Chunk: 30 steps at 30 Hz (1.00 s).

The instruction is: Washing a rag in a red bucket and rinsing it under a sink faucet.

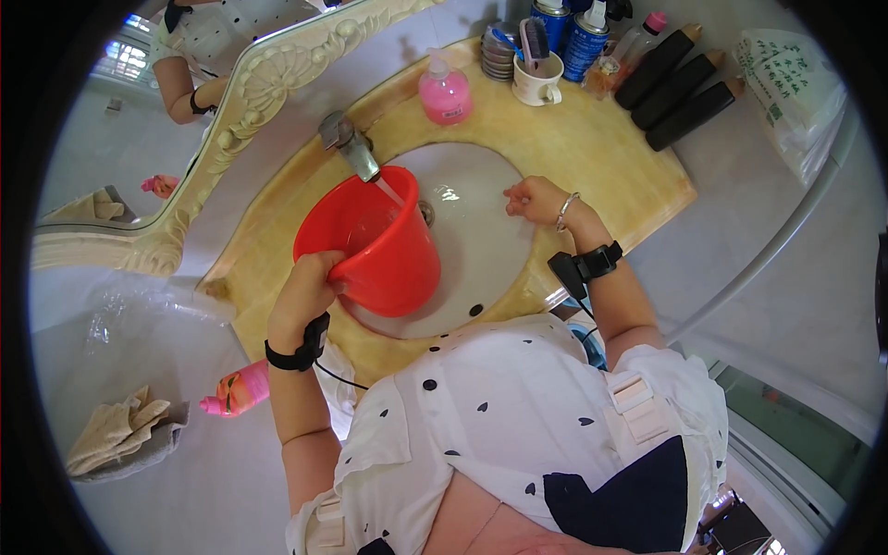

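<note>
A red plastic bucket (393,273) is tilted over the white sink basin (490,240), its mouth under the chrome faucet (350,148). Water runs from the spout into it. My left hand (314,280) grips the bucket's rim on the near left side, thumb over the edge. Over the basin's right edge, my right hand (539,201) has its fingers curled in loosely, and I see nothing in them. Part of the drain (426,213) shows beside the bucket.
On the yellow counter (638,199) stand a pink soap pump bottle (445,92), a white mug (537,83) with brushes, blue cans (585,46) and dark bottles (689,116). A plastic bag (791,97) hangs right. A pink bottle (239,388) and cloths (120,430) are at left.
</note>
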Tool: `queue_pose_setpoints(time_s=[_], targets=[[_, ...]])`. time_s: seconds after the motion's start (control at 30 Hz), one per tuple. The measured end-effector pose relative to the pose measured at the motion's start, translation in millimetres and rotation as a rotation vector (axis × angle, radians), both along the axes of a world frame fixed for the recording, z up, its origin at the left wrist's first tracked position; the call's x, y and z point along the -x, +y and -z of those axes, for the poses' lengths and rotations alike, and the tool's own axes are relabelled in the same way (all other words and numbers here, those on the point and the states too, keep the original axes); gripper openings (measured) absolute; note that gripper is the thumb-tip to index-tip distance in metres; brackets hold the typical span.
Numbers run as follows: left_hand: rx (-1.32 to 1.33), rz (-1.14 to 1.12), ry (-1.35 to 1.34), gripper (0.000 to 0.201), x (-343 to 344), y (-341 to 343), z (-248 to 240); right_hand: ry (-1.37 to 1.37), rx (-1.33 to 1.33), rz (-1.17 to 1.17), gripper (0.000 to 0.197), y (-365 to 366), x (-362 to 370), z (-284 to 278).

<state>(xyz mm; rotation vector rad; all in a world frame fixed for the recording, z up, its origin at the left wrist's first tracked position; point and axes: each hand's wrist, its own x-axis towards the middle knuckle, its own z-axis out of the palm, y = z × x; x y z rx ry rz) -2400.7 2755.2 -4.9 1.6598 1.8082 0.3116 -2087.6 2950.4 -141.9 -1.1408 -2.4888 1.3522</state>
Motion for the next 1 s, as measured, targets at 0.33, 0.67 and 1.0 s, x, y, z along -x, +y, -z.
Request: queue_pose_setpoints(time_s=[0.33, 0.67, 1.0], targets=[[-0.033, 0.03, 0.025, 0.018, 4, -3, 5, 0.053, 0.126, -0.045, 0.018, 2, -5, -2], [0.025, -0.004, 0.021, 0.019, -3, 2, -1, -0.038, 0.148, -0.079, 0.028, 5, 2, -1], [-0.181, 0.204, 0.137, 0.023, -18, 32, -1, -0.039, 0.133, -0.055, 0.027, 7, 4, -13]])
